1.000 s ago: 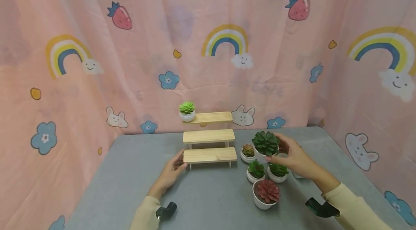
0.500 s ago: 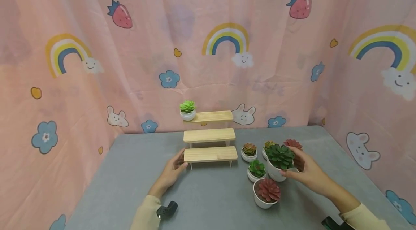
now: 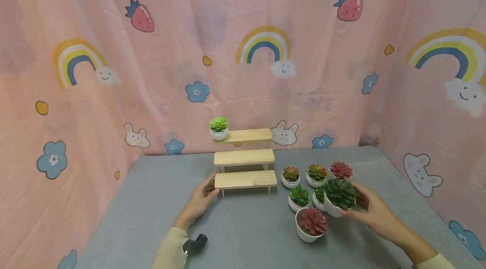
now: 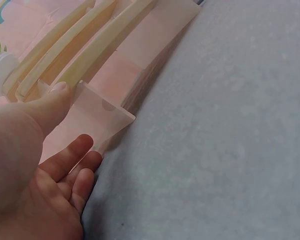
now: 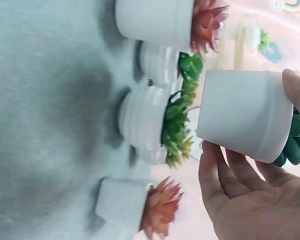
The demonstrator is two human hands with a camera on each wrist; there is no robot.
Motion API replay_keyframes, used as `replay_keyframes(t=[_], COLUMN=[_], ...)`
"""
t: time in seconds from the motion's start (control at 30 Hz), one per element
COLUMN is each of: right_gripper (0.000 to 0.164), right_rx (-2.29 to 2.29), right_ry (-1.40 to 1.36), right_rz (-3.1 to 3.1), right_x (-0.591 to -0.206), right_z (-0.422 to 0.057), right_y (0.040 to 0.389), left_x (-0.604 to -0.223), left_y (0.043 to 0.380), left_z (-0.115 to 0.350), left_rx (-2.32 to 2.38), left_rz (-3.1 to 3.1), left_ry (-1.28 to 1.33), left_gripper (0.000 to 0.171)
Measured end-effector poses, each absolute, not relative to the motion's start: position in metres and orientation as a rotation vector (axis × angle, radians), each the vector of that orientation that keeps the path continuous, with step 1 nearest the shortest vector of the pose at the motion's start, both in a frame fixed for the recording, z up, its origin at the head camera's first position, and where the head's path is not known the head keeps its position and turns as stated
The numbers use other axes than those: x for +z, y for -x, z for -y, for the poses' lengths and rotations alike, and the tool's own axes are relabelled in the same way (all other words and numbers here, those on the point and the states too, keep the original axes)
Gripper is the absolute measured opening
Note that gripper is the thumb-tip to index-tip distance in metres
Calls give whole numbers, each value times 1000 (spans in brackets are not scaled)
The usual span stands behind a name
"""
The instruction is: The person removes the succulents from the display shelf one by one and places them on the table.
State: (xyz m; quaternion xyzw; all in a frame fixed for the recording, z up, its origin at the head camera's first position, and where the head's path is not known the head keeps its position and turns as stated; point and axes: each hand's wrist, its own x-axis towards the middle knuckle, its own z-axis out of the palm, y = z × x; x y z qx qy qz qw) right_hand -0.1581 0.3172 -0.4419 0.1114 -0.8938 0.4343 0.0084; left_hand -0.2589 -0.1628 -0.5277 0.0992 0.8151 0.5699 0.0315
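Note:
My right hand (image 3: 373,207) grips a white pot with a dark green succulent (image 3: 340,193), thumb on one side and fingers on the other. In the right wrist view this pot (image 5: 242,112) is raised above the table, its leaves partly hidden by the hand. My left hand (image 3: 199,199) holds the left end of a three-step wooden display stand (image 3: 244,179) at its lowest step. The left wrist view shows the thumb (image 4: 55,102) against the step's end, the lower fingers loosely bent beside the clear support (image 4: 97,112). A light green succulent (image 3: 219,127) stands on the top step's left end.
Right of the stand, several potted succulents stand on the grey table (image 3: 152,218): a front red one (image 3: 312,223), a back red one (image 3: 341,170), a green one (image 3: 299,197) and orange-tinged ones, including one (image 3: 291,176) nearest the stand. A pink patterned curtain (image 3: 171,58) hangs behind.
My right hand has carried the dark green succulent rightward and toward me, uncovering the orange-tinged and red succulents behind it. My left hand has stayed at the stand.

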Motion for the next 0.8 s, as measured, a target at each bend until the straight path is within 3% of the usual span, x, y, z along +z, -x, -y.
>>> replay_keyframes(t=[0.5, 0.8], right_gripper=[72, 74], right_rx=[1400, 1433], right_ry=[-356, -236], right_rz=[2767, 2890], right_x=[-486, -488], right_z=[-337, -337], right_y=[146, 149], left_x=[-527, -525], left_y=[257, 257], left_z=[163, 161], left_rx=[1732, 1794], left_rz=[-2529, -2495], left_ry=[-342, -313], left_gripper=[64, 64])
